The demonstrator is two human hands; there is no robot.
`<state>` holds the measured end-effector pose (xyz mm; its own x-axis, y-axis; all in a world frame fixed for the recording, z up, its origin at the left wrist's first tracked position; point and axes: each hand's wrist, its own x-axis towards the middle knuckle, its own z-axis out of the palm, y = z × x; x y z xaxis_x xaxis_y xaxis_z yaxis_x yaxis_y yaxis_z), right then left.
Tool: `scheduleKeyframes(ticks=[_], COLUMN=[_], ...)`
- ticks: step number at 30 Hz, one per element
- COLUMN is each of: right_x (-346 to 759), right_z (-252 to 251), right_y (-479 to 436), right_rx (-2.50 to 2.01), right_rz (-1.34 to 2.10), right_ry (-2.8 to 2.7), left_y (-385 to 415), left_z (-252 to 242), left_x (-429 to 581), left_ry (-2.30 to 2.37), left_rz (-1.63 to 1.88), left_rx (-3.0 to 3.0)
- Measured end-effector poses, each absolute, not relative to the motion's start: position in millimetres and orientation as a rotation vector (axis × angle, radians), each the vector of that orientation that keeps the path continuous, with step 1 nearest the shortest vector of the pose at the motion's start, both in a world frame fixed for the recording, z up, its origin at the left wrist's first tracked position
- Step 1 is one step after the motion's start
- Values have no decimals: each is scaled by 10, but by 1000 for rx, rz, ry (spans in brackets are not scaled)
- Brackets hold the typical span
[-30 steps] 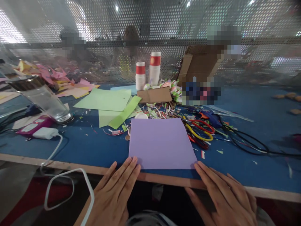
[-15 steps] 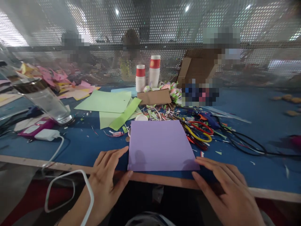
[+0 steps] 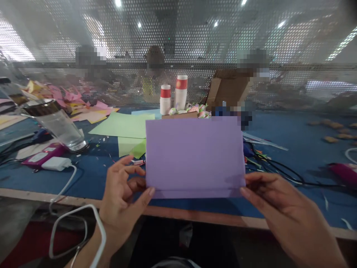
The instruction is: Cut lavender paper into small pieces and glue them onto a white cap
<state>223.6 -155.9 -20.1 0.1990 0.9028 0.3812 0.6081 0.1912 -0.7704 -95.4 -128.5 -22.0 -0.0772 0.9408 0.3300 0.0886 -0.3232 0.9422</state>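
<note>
A purple paper sheet (image 3: 194,156) stands lifted off the blue table (image 3: 117,178), its near edge raised and facing me. My left hand (image 3: 125,201) pinches its lower left corner between thumb and fingers. My right hand (image 3: 281,208) pinches the lower right corner the same way. The sheet hides the scissors and scraps behind it.
Green paper sheets (image 3: 122,126) lie behind on the left, beside a drinking glass (image 3: 63,128), a white charger (image 3: 55,163) and its cable (image 3: 75,223). Two red-and-white cups (image 3: 174,95) and a cardboard box (image 3: 228,87) stand by the perforated screen. Black cables (image 3: 279,169) run right.
Both hands went from lying flat at the table edge to gripping the purple sheet's near corners, and the sheet has been lifted from flat on the table to upright.
</note>
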Motion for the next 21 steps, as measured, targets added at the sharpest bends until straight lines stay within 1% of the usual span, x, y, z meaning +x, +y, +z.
scheduleKeyframes(ticks=[2,6,8,9,12,14,16,18,21], right_x=[2241,2165,2144,2155,2282,2406,2513,2582,2626], right_z=[-10,453,613,651,584,429,250,96,-35], right_y=[-1404,-978,-757,-654,-392,-274,-206,-177,-170], right_rx=[-1404,-1129,-1034,-1038,-1154,-1490,-1592,-1701,-1789], right_rz=[456,578,609,601,539,378,455,541,401], right_ry=[-1448,-1345,-1277,-1289,-1391,-1672,-1801,-1989,-2187], left_y=[-1162,-909,-754,-666,-381,-207,-68,35,141], left_z=[-57,262,375,426,579,674,720,688,529], left_x=[-930,-852,-797,-766,-645,-537,-414,-300,-197], left_ry=[996,808,784,793,740,630,597,688,786], left_rz=[1530,1423,1311,1315,1531,1667,1754,1749,1674], left_rx=[1372,1336,1343,1335,1164,1044,968,917,831])
